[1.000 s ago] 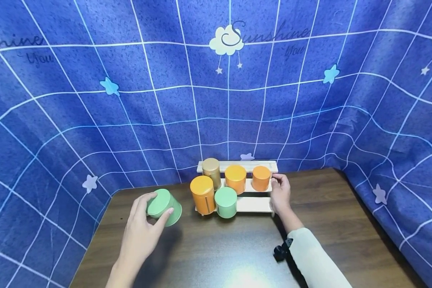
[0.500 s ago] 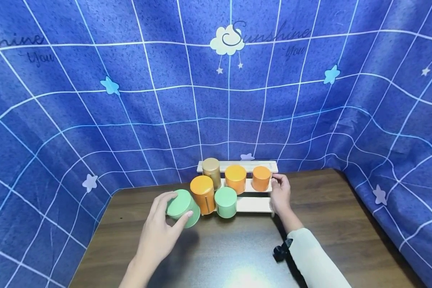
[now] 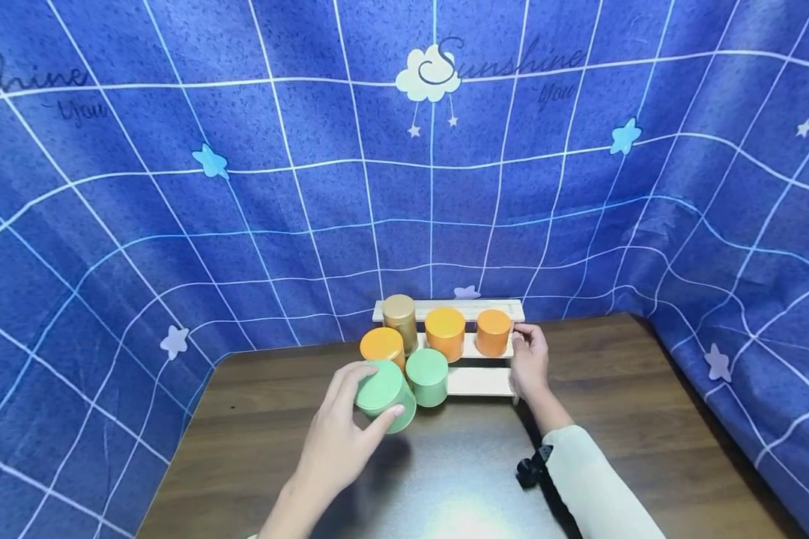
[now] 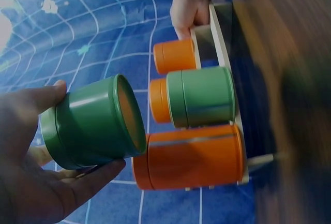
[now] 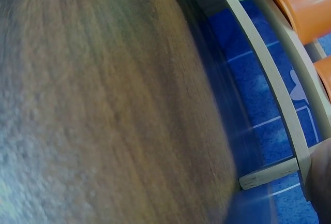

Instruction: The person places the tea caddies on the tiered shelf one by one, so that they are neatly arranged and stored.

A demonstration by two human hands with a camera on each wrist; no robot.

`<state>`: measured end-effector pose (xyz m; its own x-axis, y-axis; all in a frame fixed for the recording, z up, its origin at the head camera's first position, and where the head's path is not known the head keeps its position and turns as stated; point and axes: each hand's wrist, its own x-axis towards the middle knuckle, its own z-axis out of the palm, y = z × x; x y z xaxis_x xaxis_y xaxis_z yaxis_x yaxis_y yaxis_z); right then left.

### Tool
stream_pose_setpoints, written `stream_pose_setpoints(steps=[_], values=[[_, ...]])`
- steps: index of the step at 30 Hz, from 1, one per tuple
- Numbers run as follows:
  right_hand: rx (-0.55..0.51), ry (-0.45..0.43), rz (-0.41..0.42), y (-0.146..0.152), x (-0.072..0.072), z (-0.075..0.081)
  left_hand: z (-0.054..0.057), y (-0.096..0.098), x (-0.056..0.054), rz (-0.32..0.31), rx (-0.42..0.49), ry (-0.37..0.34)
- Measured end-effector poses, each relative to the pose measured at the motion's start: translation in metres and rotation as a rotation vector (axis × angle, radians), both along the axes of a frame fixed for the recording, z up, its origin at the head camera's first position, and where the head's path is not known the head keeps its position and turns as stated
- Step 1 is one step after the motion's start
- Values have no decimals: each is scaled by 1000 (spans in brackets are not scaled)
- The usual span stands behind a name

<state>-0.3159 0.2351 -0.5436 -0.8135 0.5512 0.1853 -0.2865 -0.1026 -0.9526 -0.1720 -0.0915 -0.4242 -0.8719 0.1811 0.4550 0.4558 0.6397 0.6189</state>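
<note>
My left hand (image 3: 340, 430) grips a green canister (image 4: 95, 123) with fingers and thumb around its lidded end. It is tilted and held up in front of a tall orange canister (image 4: 194, 157), partly covering it in the head view. A second green canister (image 3: 428, 378) stands on the front step of a pale wooden tiered rack (image 3: 480, 382). On the tier behind are a gold canister (image 3: 401, 323), a yellow-orange canister (image 3: 445, 334) and a small orange canister (image 3: 494, 333). At the rack's right end, my right hand (image 3: 530, 363) holds its side; those fingertips are partly hidden.
The rack stands on a brown wooden table (image 3: 243, 464), near its back edge. A blue grid-patterned curtain (image 3: 310, 187) hangs behind and at both sides. A black wrist device (image 3: 532, 468) sits at my right cuff.
My left hand has carried the green canister rightward, from the rack's left to in front of the tall orange canister. The right hand stays at the rack's end.
</note>
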Motion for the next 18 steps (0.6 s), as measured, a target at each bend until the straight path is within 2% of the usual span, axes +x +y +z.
stream_pose_setpoints(steps=[8, 14, 18], values=[[46, -27, 2, -1, 0, -3, -3, 18, 0, -75, -5, 43], [37, -14, 3, -2, -1, -3, -4, 35, 0, -129, 0, 110], [34, -18, -16, -1, 0, 1, -6, 47, -2, -155, 3, 128]])
